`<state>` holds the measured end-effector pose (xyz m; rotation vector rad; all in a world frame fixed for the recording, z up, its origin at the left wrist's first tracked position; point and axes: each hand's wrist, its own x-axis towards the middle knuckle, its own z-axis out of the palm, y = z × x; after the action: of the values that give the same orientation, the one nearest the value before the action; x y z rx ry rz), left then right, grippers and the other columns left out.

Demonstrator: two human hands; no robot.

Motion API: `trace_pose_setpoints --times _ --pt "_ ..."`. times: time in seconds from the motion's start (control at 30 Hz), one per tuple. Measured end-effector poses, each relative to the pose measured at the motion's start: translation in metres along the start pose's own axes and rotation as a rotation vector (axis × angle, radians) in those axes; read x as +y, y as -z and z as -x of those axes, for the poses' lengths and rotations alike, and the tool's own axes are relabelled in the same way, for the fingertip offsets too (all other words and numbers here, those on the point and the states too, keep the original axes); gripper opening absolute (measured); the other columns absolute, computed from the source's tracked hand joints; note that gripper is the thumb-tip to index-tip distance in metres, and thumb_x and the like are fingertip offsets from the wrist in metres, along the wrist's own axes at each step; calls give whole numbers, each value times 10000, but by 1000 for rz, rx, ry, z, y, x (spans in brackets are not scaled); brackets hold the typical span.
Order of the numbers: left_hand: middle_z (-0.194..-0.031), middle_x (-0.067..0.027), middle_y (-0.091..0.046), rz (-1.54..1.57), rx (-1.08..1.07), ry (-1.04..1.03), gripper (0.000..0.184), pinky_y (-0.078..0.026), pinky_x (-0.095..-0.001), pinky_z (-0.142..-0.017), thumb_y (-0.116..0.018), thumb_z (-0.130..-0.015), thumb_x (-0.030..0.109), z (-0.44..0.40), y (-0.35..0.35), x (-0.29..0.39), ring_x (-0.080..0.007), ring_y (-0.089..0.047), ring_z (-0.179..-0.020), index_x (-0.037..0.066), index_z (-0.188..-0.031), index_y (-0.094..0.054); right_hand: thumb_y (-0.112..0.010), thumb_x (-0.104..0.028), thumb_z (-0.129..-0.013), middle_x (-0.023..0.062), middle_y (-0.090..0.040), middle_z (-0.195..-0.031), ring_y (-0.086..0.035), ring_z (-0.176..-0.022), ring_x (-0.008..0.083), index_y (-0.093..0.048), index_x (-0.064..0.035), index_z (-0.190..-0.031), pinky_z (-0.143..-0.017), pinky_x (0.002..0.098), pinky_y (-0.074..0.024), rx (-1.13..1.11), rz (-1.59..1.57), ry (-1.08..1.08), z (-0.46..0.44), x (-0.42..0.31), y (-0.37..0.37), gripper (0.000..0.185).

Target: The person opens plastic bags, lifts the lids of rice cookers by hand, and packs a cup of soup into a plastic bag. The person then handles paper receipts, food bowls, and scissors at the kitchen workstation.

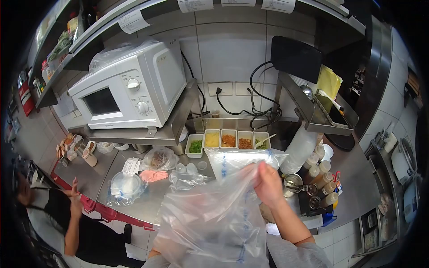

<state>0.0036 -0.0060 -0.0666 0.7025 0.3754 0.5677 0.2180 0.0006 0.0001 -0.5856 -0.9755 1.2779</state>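
Observation:
A large clear plastic bag (210, 223) with blue print hangs in front of me, over the counter's front edge. My right hand (269, 184) is closed on the bag's upper right corner, with thumb and fingers pinched together. Behind the translucent film lies my left hand (172, 241); only a blurred skin-coloured shape shows, and its fingers cannot be made out. Just beyond the bag, more flat plastic (232, 163) with blue marks lies on the counter, near white tubs of chopped food (229, 141).
A white microwave (134, 85) sits on a shelf at the left. Sauce bottles (319, 178) and a metal cup (292, 184) stand at the right. Wrapped containers (126, 185) and a pink cloth (153, 175) lie left. Another person (58, 214) stands at the far left.

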Motion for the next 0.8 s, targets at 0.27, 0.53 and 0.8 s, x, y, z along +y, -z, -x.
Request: trace_pose_setpoints --times 0.27,0.53,0.8 --pt "-1164 -177 -540 233 36 17 495 -460 -387 -833 -631 -839 377 -15 -21 14 -228 -591 -923 -72 -1030 -553 -371 -396 -971 -30 -391 -557 -339 -441 66 -447 -108 -717 -414 222 -321 -381 71 -294 5 -4 13 391" --pt "-594 -67 -541 -62 -728 -338 555 -493 -435 -726 -400 -924 488 -22 26 36 -209 -580 -545 -33 -883 -585 -545 -413 -886 23 -548 -621 -472 -472 85 -564 -20 -850 -421 208 -344 -760 250 -474 -6 -22 40 395" --pt "-701 -14 -569 -221 152 -511 222 -470 -224 -561 -501 -934 227 -14 47 49 -76 -546 -603 53 -801 -538 -552 -119 -877 -5 -581 -695 -527 -618 38 -591 -29 -861 -517 188 -397 -88 -167 -161 -12 -32 86 100"
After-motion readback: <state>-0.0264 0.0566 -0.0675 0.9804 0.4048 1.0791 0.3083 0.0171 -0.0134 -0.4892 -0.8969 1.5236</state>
